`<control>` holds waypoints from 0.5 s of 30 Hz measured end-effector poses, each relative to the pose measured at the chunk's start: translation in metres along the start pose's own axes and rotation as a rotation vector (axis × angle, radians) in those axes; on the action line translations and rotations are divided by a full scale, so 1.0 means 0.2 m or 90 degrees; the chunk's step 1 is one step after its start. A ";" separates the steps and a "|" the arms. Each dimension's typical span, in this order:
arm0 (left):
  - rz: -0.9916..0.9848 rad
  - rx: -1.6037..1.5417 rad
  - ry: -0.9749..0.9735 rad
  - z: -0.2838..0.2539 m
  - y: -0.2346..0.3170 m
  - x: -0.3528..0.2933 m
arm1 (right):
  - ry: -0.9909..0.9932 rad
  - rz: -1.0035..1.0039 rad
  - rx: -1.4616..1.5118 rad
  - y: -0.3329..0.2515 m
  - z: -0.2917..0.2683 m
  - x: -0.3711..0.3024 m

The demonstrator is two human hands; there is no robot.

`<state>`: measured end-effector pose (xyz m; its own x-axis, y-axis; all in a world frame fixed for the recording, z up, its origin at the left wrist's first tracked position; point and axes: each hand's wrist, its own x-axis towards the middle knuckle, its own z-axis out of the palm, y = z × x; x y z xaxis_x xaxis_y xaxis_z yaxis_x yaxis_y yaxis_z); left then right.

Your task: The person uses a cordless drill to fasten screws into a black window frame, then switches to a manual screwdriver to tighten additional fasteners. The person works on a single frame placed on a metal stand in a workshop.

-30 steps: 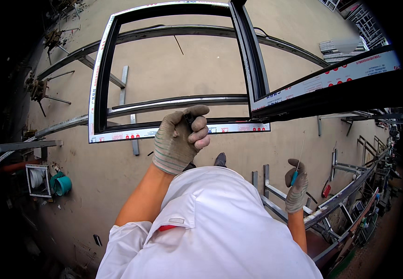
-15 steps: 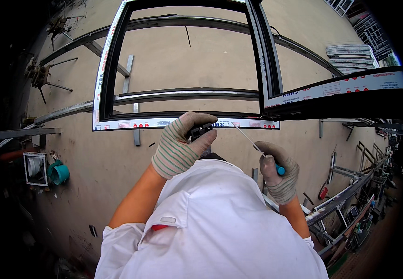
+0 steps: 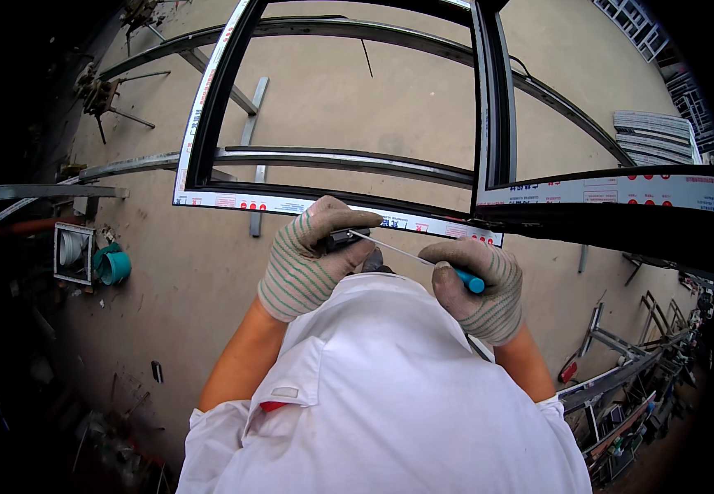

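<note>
Both my hands wear pale work gloves with green stripes. Between the thumb and fingers of my left hand point(image 3: 311, 255) is a small black fitting point(image 3: 342, 240), partly hidden by the glove. My right hand point(image 3: 480, 288) is closed round a screwdriver with a teal handle point(image 3: 470, 281). Its thin metal shaft point(image 3: 398, 252) points left, and the tip meets the black fitting. Just beyond my hands lies a dark window frame point(image 3: 233, 200) covered with printed white protective film; my left fingertips overlap its near edge in view.
Metal rails point(image 3: 348, 161) run beneath the frame. A dark film-covered bar point(image 3: 612, 191) extends right. At left are a teal bucket point(image 3: 113, 265) and a framed box point(image 3: 74, 253). Stacked profiles point(image 3: 655, 138) lie far right, with metal scraps point(image 3: 620, 346) nearer.
My right hand has come left toward my left hand, bringing the screwdriver tip from apart to the black fitting. The view has shifted slightly, so the surroundings sit farther right.
</note>
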<state>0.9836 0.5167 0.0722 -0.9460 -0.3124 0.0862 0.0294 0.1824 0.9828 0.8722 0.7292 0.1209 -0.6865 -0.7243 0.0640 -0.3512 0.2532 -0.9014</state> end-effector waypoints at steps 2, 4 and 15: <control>-0.004 0.017 -0.019 0.01 0.01 0.01 | -0.005 -0.012 0.001 0.02 -0.03 0.01; -0.016 0.004 -0.017 0.03 -0.01 0.00 | -0.013 -0.014 0.009 0.04 -0.05 0.02; -0.058 0.037 -0.083 0.05 0.02 -0.02 | -0.052 0.016 -0.001 0.11 -0.11 0.01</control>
<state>0.9837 0.5271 0.0740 -0.9778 -0.2077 -0.0289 -0.0743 0.2140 0.9740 0.8490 0.7472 0.1112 -0.6403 -0.7681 0.0065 -0.3362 0.2726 -0.9015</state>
